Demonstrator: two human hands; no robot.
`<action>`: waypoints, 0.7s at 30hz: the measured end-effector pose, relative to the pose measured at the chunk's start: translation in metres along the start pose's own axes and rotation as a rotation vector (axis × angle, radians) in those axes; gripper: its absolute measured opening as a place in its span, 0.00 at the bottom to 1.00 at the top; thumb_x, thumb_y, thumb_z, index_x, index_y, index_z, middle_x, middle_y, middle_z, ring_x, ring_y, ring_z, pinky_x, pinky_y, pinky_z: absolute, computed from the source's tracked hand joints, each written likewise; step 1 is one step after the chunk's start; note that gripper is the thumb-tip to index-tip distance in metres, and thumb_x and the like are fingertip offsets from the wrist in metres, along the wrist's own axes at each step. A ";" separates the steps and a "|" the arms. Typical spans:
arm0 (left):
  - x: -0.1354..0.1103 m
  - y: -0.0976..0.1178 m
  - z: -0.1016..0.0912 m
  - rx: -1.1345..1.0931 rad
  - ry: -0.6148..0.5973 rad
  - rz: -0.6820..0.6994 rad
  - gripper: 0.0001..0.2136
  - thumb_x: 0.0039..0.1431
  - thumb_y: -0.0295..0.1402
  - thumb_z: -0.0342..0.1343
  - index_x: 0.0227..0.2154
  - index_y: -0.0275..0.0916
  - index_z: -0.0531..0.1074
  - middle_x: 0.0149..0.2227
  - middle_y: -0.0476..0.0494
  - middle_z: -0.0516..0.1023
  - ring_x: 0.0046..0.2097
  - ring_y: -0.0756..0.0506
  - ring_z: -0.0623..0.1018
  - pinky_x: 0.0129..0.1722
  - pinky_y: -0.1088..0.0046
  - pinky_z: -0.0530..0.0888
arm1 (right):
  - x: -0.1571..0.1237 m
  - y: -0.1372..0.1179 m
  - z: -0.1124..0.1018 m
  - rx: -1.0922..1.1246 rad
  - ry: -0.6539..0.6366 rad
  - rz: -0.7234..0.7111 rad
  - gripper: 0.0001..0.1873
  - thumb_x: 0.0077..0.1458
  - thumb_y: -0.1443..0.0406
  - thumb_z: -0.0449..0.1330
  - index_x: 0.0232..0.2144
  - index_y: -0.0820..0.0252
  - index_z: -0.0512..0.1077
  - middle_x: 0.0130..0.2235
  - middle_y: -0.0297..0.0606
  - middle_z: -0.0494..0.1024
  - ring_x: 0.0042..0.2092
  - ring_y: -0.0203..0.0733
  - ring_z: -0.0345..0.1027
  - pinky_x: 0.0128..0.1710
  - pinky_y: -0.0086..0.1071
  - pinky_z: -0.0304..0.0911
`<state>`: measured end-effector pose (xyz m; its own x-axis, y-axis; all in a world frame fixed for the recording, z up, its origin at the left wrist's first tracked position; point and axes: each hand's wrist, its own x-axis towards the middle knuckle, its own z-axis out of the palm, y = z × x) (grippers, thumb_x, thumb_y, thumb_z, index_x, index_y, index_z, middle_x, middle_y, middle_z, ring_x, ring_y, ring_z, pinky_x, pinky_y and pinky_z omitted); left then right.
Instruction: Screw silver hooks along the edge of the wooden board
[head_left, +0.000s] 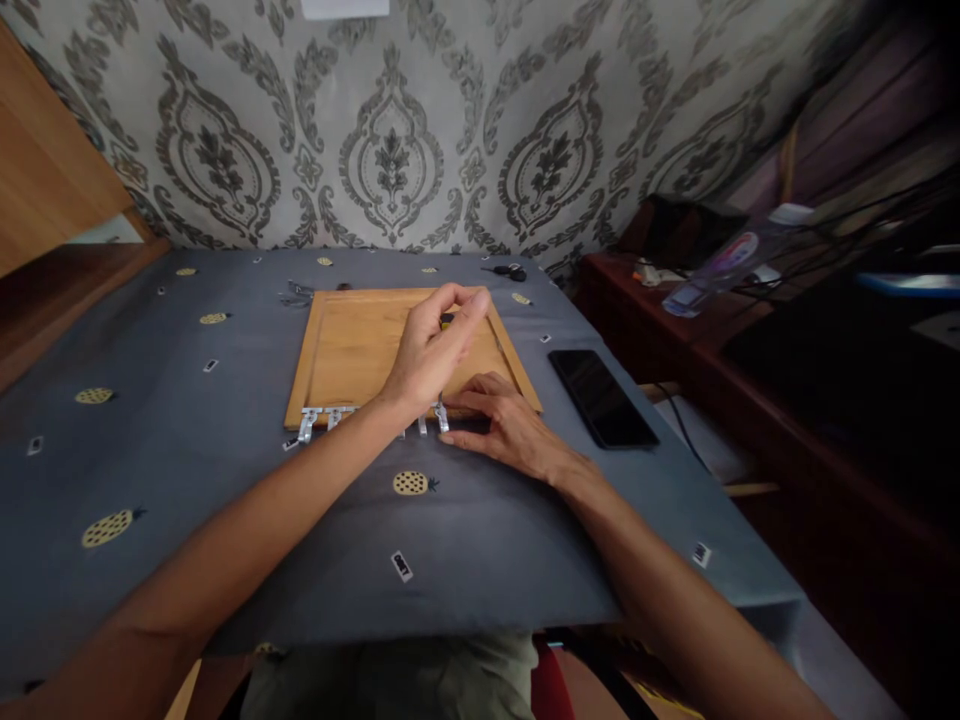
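A wooden cabinet door panel (360,345) lies flat on the cloth-covered table. Several metal hinges (306,424) sit along its near edge, some partly hidden behind my left forearm. My left hand (431,350), raised over the panel, is closed around a screwdriver (447,320); only a bit of its black and yellow handle shows. Below it, my right hand (514,425) rests at the panel's near right corner, with thumb and fingers closed on the rightmost hinge (441,416). The screwdriver's tip is too small to make out.
A black phone (602,398) lies right of the panel. Keys (510,272) lie behind it, and a small clear or wire-like item (297,292) is at its far left corner. A plastic bottle (731,262) and cables are on the dark red furniture at right. A patterned wall (390,130) stands behind.
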<state>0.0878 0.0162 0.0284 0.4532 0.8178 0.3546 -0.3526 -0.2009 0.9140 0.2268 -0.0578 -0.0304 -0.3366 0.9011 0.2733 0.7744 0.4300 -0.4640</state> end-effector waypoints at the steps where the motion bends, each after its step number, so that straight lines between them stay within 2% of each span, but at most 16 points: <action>1: 0.002 0.000 0.001 -0.004 -0.003 -0.015 0.12 0.69 0.35 0.55 0.28 0.40 0.66 0.18 0.60 0.54 0.19 0.56 0.54 0.19 0.78 0.54 | 0.000 0.000 0.000 0.001 -0.002 0.002 0.29 0.58 0.43 0.58 0.48 0.58 0.78 0.43 0.46 0.76 0.48 0.52 0.68 0.49 0.44 0.65; 7: 0.013 0.005 0.005 -0.052 -0.055 -0.124 0.15 0.70 0.33 0.52 0.25 0.40 0.65 0.14 0.62 0.50 0.16 0.56 0.51 0.17 0.78 0.51 | 0.001 -0.003 -0.002 -0.003 -0.025 0.019 0.30 0.59 0.43 0.58 0.48 0.60 0.79 0.42 0.47 0.77 0.48 0.53 0.68 0.51 0.47 0.65; 12: 0.009 0.008 0.003 -0.056 -0.093 -0.130 0.16 0.70 0.35 0.53 0.24 0.39 0.65 0.15 0.61 0.52 0.17 0.57 0.51 0.17 0.79 0.51 | 0.000 -0.005 -0.005 0.004 -0.051 0.036 0.25 0.59 0.47 0.61 0.49 0.59 0.79 0.43 0.47 0.77 0.48 0.53 0.68 0.51 0.46 0.65; 18: 0.003 0.009 -0.015 0.055 -0.152 -0.022 0.14 0.70 0.33 0.54 0.26 0.39 0.67 0.21 0.55 0.63 0.23 0.56 0.64 0.26 0.80 0.65 | 0.001 -0.004 -0.005 -0.006 -0.056 0.034 0.27 0.60 0.46 0.59 0.50 0.60 0.78 0.44 0.47 0.76 0.49 0.53 0.67 0.51 0.46 0.64; 21: 0.000 0.011 -0.020 0.107 -0.149 0.014 0.12 0.69 0.33 0.54 0.28 0.39 0.66 0.23 0.54 0.68 0.27 0.54 0.69 0.31 0.79 0.68 | 0.001 -0.003 -0.004 -0.005 -0.050 0.030 0.29 0.59 0.44 0.58 0.50 0.59 0.78 0.44 0.46 0.76 0.49 0.52 0.67 0.51 0.46 0.64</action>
<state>0.0678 0.0250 0.0344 0.5676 0.7275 0.3854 -0.2739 -0.2745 0.9217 0.2259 -0.0585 -0.0253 -0.3393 0.9154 0.2166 0.7874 0.4024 -0.4669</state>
